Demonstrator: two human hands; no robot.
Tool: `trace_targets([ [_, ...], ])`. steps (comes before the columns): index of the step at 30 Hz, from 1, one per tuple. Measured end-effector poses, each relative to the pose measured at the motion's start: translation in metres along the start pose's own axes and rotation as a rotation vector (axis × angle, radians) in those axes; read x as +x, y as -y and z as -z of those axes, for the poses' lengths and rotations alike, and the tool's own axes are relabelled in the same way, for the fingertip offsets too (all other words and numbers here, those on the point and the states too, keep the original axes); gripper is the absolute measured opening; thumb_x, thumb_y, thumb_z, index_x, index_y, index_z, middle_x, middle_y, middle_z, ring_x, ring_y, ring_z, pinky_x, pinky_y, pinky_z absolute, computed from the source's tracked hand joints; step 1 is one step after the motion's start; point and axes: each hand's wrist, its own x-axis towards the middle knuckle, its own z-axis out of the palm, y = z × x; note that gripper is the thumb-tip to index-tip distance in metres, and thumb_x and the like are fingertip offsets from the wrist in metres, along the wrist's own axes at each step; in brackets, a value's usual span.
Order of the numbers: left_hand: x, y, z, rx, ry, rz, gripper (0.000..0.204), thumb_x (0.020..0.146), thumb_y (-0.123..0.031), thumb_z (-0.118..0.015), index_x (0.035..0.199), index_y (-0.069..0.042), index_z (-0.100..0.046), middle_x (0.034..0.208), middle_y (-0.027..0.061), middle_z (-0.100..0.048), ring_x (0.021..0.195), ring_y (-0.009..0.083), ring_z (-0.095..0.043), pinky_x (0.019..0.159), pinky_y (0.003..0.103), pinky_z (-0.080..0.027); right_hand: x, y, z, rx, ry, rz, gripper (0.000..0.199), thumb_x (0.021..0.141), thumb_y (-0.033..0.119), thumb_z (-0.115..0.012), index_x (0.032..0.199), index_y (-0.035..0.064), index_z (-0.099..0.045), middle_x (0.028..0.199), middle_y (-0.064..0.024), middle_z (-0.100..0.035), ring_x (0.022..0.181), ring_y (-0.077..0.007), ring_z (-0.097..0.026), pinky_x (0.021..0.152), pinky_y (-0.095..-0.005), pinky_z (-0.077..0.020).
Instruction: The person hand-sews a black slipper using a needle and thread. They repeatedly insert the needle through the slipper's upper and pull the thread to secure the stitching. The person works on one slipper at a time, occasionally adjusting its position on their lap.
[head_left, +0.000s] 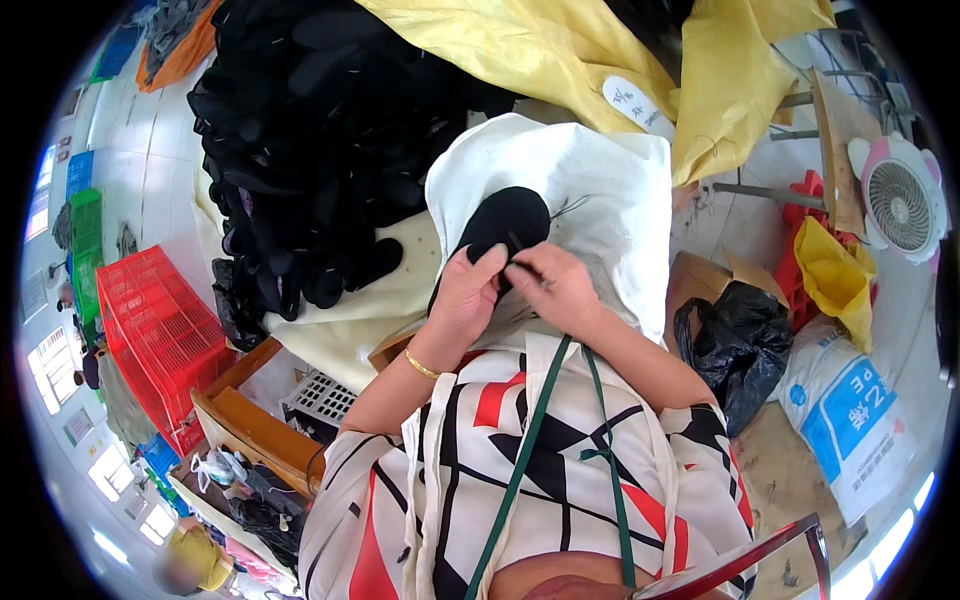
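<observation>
Both hands meet over a black oval fabric shoe piece point(505, 222) lying on a white cloth sheet point(600, 190) just ahead of the body. Left hand point(462, 292) grips its near edge, fingers curled, gold bracelet point(421, 365) at wrist. Right hand point(553, 285) pinches the same edge, fingertips pressed together. Big pile of black shoe pieces point(310, 150) beyond-left of hands; yellow plastic sheet point(620, 60) beyond; red plastic crate point(160, 335) far left; black plastic bag point(735, 345) to the right.
</observation>
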Motion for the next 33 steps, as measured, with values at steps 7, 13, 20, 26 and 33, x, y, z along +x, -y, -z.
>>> trace_targets([
  [7,0.006,0.015,-0.006,-0.014,-0.241,-0.027,0.009,0.094,-0.009,-0.067,0.102,-0.003,-0.067,0.100,0.0046,-0.071,0.092,0.0136,-0.068,0.083,0.027,-0.053,-0.008,-0.004,0.022,0.317,0.044,-0.399,0.018,0.096,0.010,-0.064,0.112,0.0027,-0.062,0.083,-0.0067,-0.066,0.078,-0.0138,-0.065,0.071,-0.0285,-0.0527],
  [13,0.007,0.022,0.003,0.111,-0.138,-0.020,0.014,0.093,-0.011,-0.069,0.105,-0.004,-0.067,0.104,0.0052,-0.071,0.091,0.0124,-0.067,0.083,0.027,-0.052,0.000,-0.009,0.024,0.474,0.059,-0.478,0.012,0.100,0.012,-0.060,0.107,0.0037,-0.061,0.078,0.0013,-0.061,0.071,-0.0061,-0.061,0.065,-0.0222,-0.0497],
  [20,0.001,0.021,-0.007,0.083,-0.183,-0.003,0.015,0.095,-0.014,-0.068,0.106,-0.004,-0.067,0.102,0.0018,-0.070,0.089,0.0091,-0.065,0.082,0.025,-0.051,0.007,-0.004,0.024,0.291,0.071,-0.499,0.012,0.095,0.012,-0.061,0.103,0.0043,-0.064,0.074,-0.0054,-0.064,0.063,-0.0110,-0.058,0.060,-0.0280,-0.0481],
  [26,0.004,0.024,-0.001,0.086,-0.238,-0.062,0.016,0.096,-0.020,-0.067,0.103,-0.006,-0.067,0.098,-0.0004,-0.068,0.086,0.0077,-0.061,0.079,0.024,-0.048,0.008,-0.001,0.024,0.159,0.089,-0.397,0.013,0.092,0.012,-0.061,0.101,0.0041,-0.065,0.075,-0.0123,-0.065,0.060,-0.0188,-0.057,0.060,-0.0305,-0.0477],
  [33,0.006,0.022,-0.001,0.010,-0.280,-0.016,0.015,0.095,-0.021,-0.068,0.101,-0.007,-0.066,0.096,0.0003,-0.068,0.086,0.0099,-0.061,0.079,0.026,-0.049,0.011,0.000,0.023,0.131,0.066,-0.358,0.012,0.091,0.012,-0.061,0.099,0.0042,-0.066,0.077,-0.0145,-0.066,0.063,-0.0260,-0.063,0.061,-0.0341,-0.0502],
])
